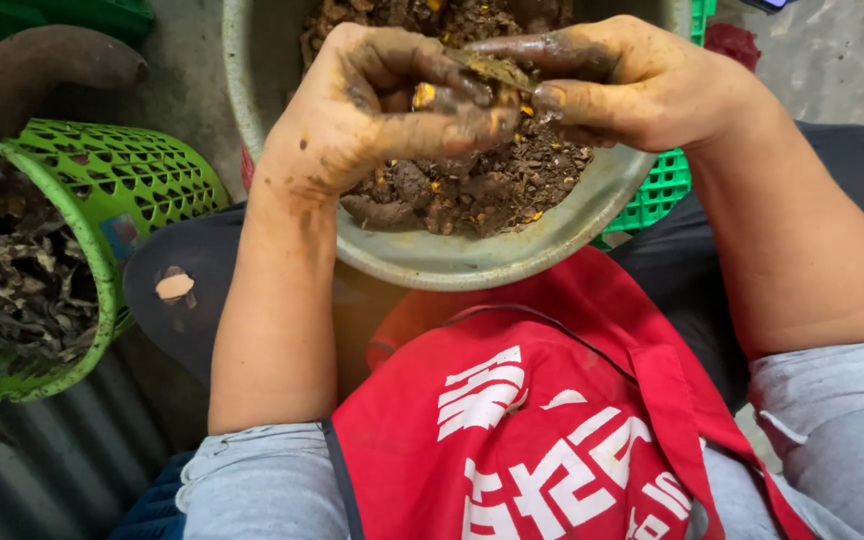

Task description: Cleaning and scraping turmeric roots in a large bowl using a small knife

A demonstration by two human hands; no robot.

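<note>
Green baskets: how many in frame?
2. One green basket lies tipped at left, holding dried scraps; another green basket shows partly behind the bowl at right. More could be hidden.

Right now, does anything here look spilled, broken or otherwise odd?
Little stands out. A pale scrap sits on the dark trouser knee, outside the grey bowl. The green basket lies tipped on its side, its dry peelings inside. Both hands, left hand and right hand, are mud-smeared.

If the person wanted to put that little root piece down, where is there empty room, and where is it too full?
Bare grey floor shows between the green basket and the grey bowl, and again at the upper right. The bowl is crowded with muddy roots; the basket holds dry peelings. Left hand and right hand pinch the root piece above it.
</note>
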